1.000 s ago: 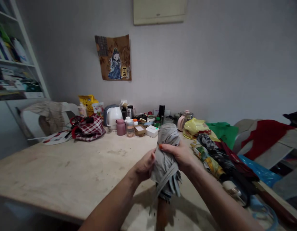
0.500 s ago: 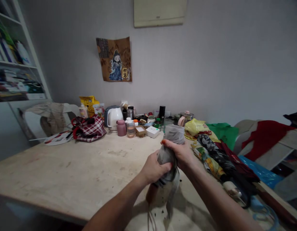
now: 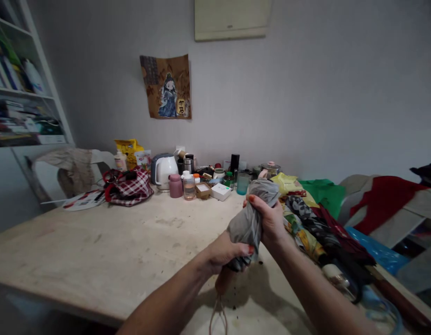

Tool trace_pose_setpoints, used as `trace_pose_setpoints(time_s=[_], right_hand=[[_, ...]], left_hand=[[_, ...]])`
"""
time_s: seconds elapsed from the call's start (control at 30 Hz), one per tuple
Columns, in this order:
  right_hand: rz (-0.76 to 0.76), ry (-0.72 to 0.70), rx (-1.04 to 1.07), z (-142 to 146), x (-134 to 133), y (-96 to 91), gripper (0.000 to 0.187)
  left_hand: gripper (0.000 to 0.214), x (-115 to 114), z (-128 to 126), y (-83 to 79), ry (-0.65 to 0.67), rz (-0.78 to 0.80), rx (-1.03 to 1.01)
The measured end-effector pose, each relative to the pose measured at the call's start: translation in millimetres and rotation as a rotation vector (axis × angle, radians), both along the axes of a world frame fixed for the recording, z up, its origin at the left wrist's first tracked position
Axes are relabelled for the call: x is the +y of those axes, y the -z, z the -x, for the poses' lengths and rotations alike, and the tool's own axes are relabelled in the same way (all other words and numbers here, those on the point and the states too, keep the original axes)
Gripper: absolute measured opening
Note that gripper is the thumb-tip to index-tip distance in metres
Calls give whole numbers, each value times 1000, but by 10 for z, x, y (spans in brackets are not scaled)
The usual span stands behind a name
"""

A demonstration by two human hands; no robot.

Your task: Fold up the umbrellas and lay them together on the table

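A grey folding umbrella (image 3: 246,223) is held in the air above the table, tilted, its cloth bunched around the shaft. Its brown handle (image 3: 225,280) points down toward me, with a thin wrist cord hanging from the end. My left hand (image 3: 226,251) is wrapped round the lower cloth close to the handle, thumb lying across the front. Higher up, my right hand (image 3: 267,216) grips the cloth near the top end, thumb pressed on it. The fingers behind the cloth are mostly hidden.
Folded umbrellas (image 3: 316,228) lie along the table's right side. Toward the wall stand a white kettle (image 3: 166,170), a pink jar (image 3: 175,186), a white box (image 3: 221,191) and a teal cup (image 3: 242,183). A plaid bag (image 3: 133,188) sits at the left. Small dark crumbs dot the table (image 3: 131,251).
My right hand has shifted slightly right with the umbrella's top end, uncovering the teal cup. A loose strap of grey cloth that hung below is now gathered in.
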State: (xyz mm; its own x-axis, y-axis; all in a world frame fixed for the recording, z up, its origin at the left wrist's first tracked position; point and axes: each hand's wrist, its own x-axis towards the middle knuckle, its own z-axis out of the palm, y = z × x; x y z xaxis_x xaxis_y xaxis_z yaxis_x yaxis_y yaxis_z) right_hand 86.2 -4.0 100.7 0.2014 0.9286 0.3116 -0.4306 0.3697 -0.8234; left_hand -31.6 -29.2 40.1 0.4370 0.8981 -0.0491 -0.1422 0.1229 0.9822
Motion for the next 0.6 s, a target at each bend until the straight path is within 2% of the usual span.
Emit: trace_pose_setpoints(time_s=[0.07, 0.13, 0.2, 0.23, 0.27, 0.33, 0.4, 0.47, 0.53, 0.6], right_hand=[[37, 142, 23, 112, 4, 58, 52], [79, 197, 24, 211, 11, 112, 54], [104, 171, 41, 253, 24, 138, 54], [103, 140, 49, 245, 34, 136, 53], [92, 104, 56, 219, 44, 123, 51], [68, 15, 61, 125, 56, 77, 47], [84, -110, 39, 18, 49, 22, 44], [125, -249, -26, -60, 21, -19, 42], [140, -366, -96, -91, -15, -35, 42], [120, -472, -127, -84, -43, -25, 43]], left_hand=[[30, 1, -56, 13, -242, -182, 182], [23, 12, -81, 33, -489, -377, 355], [24, 25, -74, 40, -615, -485, 439], [27, 31, -60, 32, -607, -502, 434], [30, 36, -41, 17, -553, -501, 389], [35, 48, 13, -30, -315, -437, 188], [48, 68, 81, -69, -34, -302, -55], [66, 96, 152, -72, 167, -167, -201], [85, 124, 212, -38, 294, -88, -271], [97, 144, 252, 10, 341, -47, -351]])
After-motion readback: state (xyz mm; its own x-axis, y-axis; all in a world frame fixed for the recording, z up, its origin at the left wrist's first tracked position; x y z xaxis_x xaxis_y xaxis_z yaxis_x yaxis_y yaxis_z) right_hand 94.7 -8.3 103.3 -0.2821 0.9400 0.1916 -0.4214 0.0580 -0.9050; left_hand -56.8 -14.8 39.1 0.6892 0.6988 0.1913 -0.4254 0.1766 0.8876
